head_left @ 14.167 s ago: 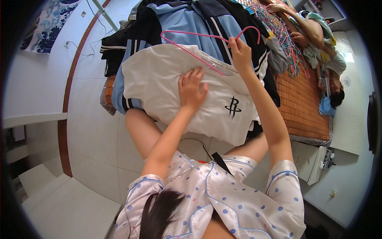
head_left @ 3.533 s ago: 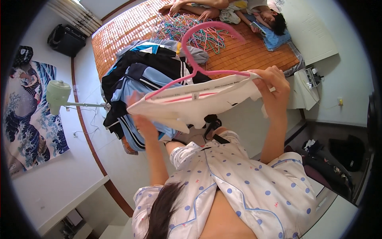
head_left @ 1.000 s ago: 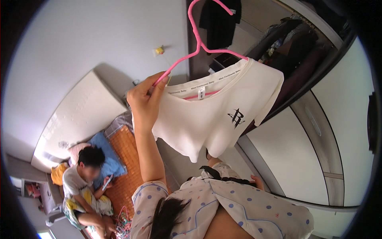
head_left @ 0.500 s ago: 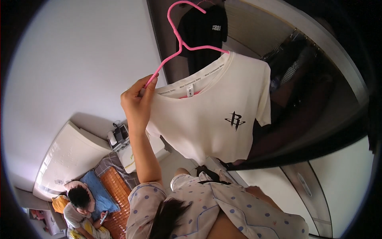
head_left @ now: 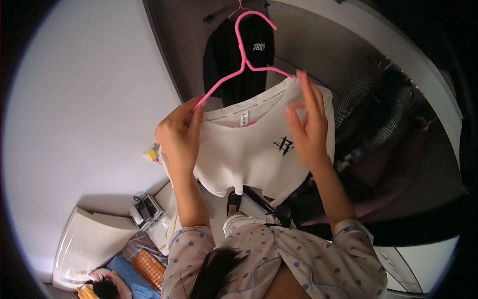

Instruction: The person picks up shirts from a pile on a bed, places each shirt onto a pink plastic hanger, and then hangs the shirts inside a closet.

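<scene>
A white T-shirt with a small black emblem hangs on a pink clothes hanger in front of me. My left hand pinches the hanger's left arm together with the shirt's left shoulder by the neckline. On the other side, my right hand is raised before the shirt's right shoulder, its fingers apart and nothing gripped. Its fingertips are close to the hanger's right arm where that enters the collar; whether they touch cannot be told. The hanger's hook points up and is free of any rod.
Behind the shirt stands an open wardrobe, where a black T-shirt hangs on a pink hanger and dark clothes hang at the right. At lower left are a bed headboard, a blue pillow, another person's dark hair and a white cabinet.
My right hand has come up into view beside the shirt's right shoulder. The hanger and shirt have shifted slightly right and down in view, my left hand still holding on.
</scene>
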`<state>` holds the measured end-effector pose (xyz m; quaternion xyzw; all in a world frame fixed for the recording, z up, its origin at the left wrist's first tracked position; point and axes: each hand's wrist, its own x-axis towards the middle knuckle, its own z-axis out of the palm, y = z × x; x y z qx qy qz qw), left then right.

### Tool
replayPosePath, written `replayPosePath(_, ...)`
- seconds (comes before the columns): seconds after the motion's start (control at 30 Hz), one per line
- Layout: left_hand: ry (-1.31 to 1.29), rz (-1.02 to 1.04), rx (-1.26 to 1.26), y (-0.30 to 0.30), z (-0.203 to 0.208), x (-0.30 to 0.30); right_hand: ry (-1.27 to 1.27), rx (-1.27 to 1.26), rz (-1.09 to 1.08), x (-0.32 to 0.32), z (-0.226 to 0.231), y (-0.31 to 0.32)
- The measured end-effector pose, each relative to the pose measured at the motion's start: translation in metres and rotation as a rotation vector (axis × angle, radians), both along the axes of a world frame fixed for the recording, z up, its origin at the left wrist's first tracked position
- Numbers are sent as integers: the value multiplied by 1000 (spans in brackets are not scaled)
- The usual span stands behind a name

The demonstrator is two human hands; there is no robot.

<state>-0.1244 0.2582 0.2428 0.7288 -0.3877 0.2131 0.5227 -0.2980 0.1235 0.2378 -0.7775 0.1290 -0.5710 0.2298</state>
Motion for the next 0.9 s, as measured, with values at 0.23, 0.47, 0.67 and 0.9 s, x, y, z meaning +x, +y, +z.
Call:
replayPosePath(0.23,-163,49,-15,-83,0,33,-3,58,52,109,6,-101)
replayPosePath(0.47,-419,-80,-6,-143,0,99,-105,93,2,216,11,-178)
replayPosePath(0.67,-137,-60,156,-163,-7,151,-168,234,118,263,19,-245)
replayPosePath(0.9,-96,-168,8,-219,-13,195,-96,136,27,312,37,-309)
